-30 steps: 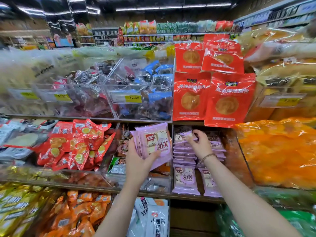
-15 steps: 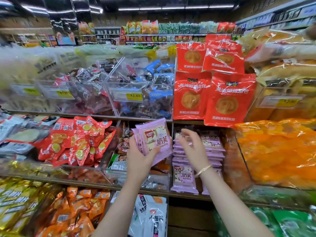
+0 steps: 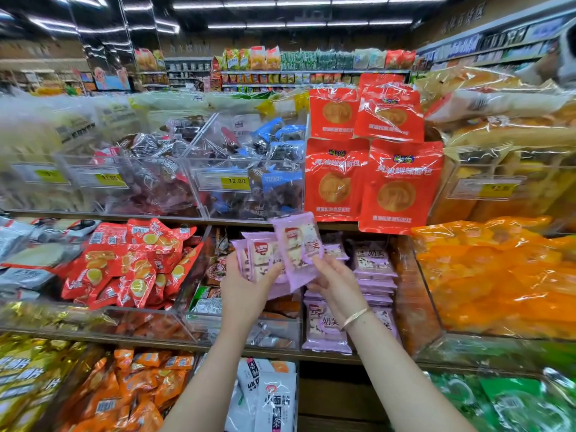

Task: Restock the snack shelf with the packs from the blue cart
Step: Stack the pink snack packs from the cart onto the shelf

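Head view: the left hand [image 3: 246,285] grips a bunch of purple packs [image 3: 258,254] in front of the middle shelf [image 3: 174,343]. The right hand [image 3: 338,283], with a bracelet [image 3: 355,318] on its wrist, pinches 1 single pack [image 3: 299,244] near its lower edge; this pack touches the bunch. Behind, a stack of the same packs [image 3: 374,269] lies at the right side of the shelf compartment, under 4 red bags [image 3: 336,179].
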